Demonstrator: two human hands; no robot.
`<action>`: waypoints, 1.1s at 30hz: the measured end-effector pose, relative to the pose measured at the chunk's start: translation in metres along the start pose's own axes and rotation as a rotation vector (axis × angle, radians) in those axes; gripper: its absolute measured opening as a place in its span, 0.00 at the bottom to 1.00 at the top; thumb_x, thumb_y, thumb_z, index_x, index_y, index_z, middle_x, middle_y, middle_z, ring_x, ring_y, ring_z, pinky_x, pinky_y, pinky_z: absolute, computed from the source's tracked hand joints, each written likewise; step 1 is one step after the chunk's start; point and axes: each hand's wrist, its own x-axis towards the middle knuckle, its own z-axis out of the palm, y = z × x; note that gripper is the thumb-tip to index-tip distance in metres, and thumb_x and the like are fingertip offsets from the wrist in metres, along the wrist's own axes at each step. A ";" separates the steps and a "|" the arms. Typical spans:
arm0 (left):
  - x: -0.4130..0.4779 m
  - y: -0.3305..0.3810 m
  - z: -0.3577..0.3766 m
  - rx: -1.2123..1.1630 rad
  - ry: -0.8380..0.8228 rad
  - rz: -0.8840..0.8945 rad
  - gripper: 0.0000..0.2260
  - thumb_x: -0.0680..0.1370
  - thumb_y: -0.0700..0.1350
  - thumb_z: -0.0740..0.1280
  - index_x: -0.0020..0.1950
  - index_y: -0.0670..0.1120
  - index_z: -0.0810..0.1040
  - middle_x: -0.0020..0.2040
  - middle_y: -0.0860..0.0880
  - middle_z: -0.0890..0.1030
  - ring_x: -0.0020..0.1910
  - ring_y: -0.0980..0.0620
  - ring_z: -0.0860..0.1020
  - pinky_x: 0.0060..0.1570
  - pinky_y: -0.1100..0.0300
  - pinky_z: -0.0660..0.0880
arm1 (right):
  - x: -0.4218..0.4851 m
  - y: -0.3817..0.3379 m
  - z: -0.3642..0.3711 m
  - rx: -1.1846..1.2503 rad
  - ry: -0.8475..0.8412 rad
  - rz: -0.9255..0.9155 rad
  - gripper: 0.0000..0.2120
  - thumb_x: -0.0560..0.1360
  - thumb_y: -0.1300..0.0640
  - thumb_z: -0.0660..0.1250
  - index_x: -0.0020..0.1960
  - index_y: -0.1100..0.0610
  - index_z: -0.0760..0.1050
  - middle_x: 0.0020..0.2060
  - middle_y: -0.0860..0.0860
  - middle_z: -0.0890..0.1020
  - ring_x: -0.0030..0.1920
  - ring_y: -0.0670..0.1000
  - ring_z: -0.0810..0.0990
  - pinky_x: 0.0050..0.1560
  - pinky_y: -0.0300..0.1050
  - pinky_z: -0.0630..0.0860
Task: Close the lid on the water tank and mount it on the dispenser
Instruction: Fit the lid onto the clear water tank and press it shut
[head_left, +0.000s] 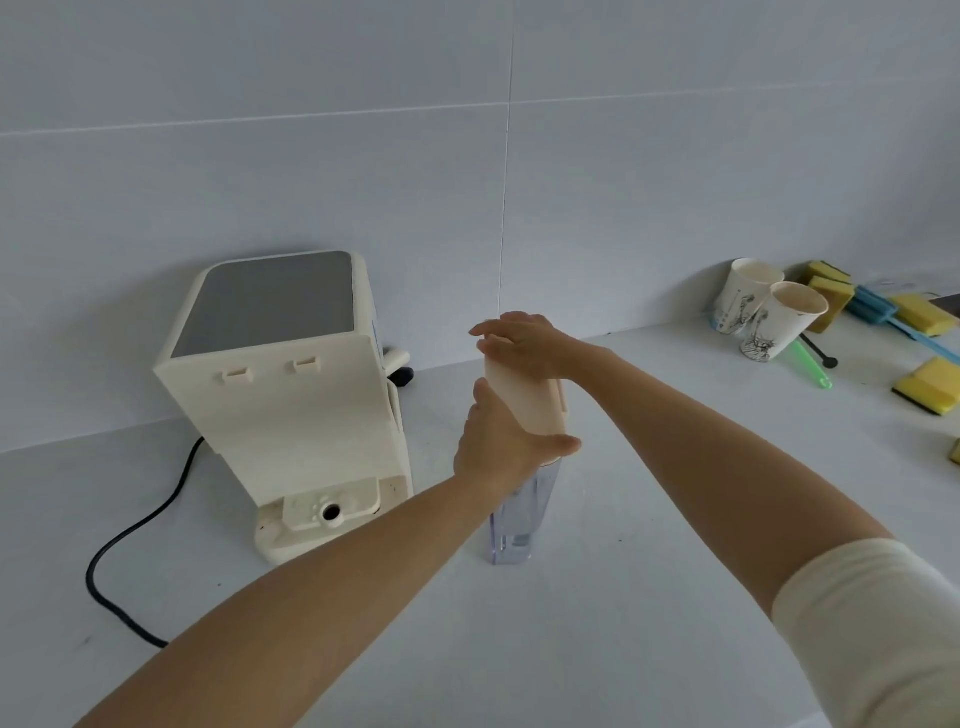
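A clear plastic water tank (514, 525) stands upright on the white counter, a little right of the cream dispenser (291, 415). A cream lid (524, 400) lies on top of the tank. My left hand (498, 441) grips the tank's upper near end, with the thumb across the lid's front edge. My right hand (524, 343) rests flat on the far end of the lid. The dispenser shows its back to me, with two slots high up and a round port (331, 512) on its bare base.
A black power cord (130, 540) curls over the counter left of the dispenser. At the back right stand two paper cups (769, 317), several yellow sponges (924, 387), a blue brush (883, 312) and a green tool (810, 364). A tiled wall runs behind.
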 end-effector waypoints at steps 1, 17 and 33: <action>0.000 0.001 -0.001 0.001 -0.010 -0.003 0.43 0.62 0.51 0.77 0.69 0.44 0.56 0.63 0.45 0.73 0.62 0.45 0.72 0.61 0.50 0.72 | 0.000 0.001 0.000 0.001 0.003 0.002 0.20 0.77 0.46 0.52 0.68 0.45 0.65 0.71 0.54 0.64 0.72 0.57 0.55 0.69 0.53 0.53; 0.018 -0.010 -0.035 0.092 -0.168 -0.001 0.34 0.60 0.48 0.77 0.62 0.46 0.66 0.56 0.48 0.75 0.55 0.48 0.75 0.48 0.55 0.74 | -0.019 0.021 -0.013 -0.044 0.106 0.101 0.19 0.75 0.43 0.52 0.64 0.45 0.67 0.65 0.54 0.67 0.63 0.54 0.69 0.61 0.51 0.67; 0.051 -0.035 -0.080 -0.097 -0.160 0.039 0.31 0.61 0.38 0.77 0.62 0.44 0.73 0.56 0.45 0.78 0.51 0.50 0.75 0.40 0.64 0.71 | -0.059 0.051 -0.010 0.204 0.236 0.180 0.27 0.74 0.46 0.62 0.71 0.52 0.61 0.69 0.56 0.62 0.64 0.57 0.68 0.56 0.42 0.65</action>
